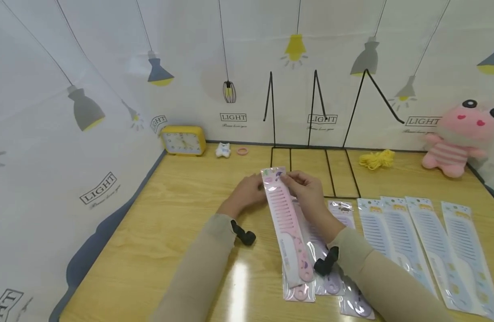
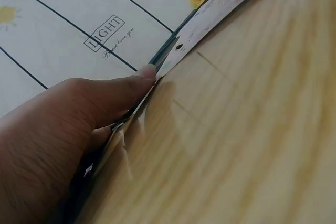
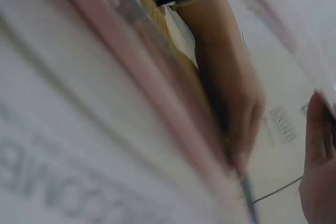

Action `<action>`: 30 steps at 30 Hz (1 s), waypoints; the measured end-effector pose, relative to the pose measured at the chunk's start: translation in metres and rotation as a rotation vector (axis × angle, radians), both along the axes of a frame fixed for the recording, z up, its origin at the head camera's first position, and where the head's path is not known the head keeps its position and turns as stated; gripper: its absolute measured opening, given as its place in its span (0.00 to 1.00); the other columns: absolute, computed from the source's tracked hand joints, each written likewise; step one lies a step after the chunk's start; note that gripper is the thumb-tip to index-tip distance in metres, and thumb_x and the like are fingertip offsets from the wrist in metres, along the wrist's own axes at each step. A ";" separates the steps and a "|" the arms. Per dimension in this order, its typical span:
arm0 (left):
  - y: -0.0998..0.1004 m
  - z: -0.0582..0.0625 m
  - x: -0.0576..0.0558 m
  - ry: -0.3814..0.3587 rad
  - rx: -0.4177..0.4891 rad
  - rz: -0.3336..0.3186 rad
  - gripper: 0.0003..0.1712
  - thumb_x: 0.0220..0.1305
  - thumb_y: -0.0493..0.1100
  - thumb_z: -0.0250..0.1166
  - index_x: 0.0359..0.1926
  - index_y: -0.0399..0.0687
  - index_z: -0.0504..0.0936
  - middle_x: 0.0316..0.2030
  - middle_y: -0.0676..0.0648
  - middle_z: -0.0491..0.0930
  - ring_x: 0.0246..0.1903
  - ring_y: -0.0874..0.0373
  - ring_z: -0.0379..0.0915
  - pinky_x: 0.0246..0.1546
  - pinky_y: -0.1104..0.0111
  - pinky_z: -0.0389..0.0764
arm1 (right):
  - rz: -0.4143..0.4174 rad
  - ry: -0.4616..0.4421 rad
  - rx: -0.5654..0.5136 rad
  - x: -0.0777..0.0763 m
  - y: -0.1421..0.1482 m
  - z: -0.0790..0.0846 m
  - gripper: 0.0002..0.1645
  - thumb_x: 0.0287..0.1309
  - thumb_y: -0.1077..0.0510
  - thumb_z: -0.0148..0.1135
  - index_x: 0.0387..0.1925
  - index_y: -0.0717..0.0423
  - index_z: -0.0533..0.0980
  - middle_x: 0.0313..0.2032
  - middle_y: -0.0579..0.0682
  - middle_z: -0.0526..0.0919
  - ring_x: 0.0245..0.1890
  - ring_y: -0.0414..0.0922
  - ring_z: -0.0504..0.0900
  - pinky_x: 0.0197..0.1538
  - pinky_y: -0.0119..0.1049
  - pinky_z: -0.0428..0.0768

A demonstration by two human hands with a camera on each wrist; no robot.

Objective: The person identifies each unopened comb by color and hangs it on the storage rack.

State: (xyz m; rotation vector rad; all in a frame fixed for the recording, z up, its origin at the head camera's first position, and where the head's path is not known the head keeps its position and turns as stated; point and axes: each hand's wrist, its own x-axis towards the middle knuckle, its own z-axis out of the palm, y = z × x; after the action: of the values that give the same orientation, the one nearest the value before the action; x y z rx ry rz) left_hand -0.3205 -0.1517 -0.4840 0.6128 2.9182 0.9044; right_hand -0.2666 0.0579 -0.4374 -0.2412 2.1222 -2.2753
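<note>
In the head view, my right hand (image 1: 309, 192) pinches the top of a pink comb in a clear packet (image 1: 285, 223), thumb on its front. My left hand (image 1: 249, 192) is at that packet's upper left, partly hidden behind it. In the left wrist view, the left thumb and a finger (image 2: 97, 100) pinch the edge of a thin comb packet (image 2: 197, 30), seen nearly edge-on. A second pink comb packet (image 1: 301, 294) shows from under the first. Purple comb packets (image 1: 331, 284) lie beneath and beside the right forearm.
Several blue comb packets (image 1: 428, 237) lie at the right. Behind stands a black wire rack (image 1: 333, 174) with upright prongs. Along the back are a yellow clock (image 1: 184, 141), a white star-like trinket (image 1: 223, 150), a pink ring (image 1: 242, 151), yellow cord (image 1: 376, 159) and a pink plush toy (image 1: 456, 143).
</note>
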 end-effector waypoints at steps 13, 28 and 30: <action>0.004 -0.005 0.002 -0.030 0.059 0.010 0.37 0.58 0.74 0.64 0.65 0.67 0.79 0.72 0.60 0.65 0.72 0.53 0.61 0.72 0.55 0.61 | -0.100 0.363 0.112 0.008 -0.001 0.101 0.18 0.61 0.48 0.71 0.40 0.61 0.86 0.36 0.48 0.89 0.34 0.42 0.86 0.38 0.31 0.86; 0.004 0.007 0.006 -0.067 0.052 -0.007 0.40 0.60 0.73 0.63 0.68 0.61 0.76 0.73 0.60 0.61 0.74 0.58 0.54 0.74 0.60 0.55 | -0.201 0.538 0.254 -0.006 -0.018 0.136 0.12 0.63 0.55 0.70 0.37 0.62 0.87 0.32 0.57 0.88 0.24 0.43 0.80 0.24 0.24 0.76; 0.004 0.008 0.006 -0.063 0.049 -0.003 0.40 0.60 0.73 0.64 0.68 0.61 0.76 0.73 0.60 0.62 0.74 0.58 0.54 0.74 0.60 0.55 | -0.216 0.549 0.255 -0.008 -0.020 0.135 0.12 0.63 0.57 0.70 0.38 0.64 0.86 0.32 0.59 0.88 0.24 0.45 0.80 0.24 0.23 0.76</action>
State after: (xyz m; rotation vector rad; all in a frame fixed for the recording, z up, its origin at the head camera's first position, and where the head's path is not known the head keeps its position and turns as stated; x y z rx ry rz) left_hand -0.3141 -0.1481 -0.4762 0.5804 2.8462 0.9784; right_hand -0.2744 0.0384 -0.3027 -0.7341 2.7957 -2.1940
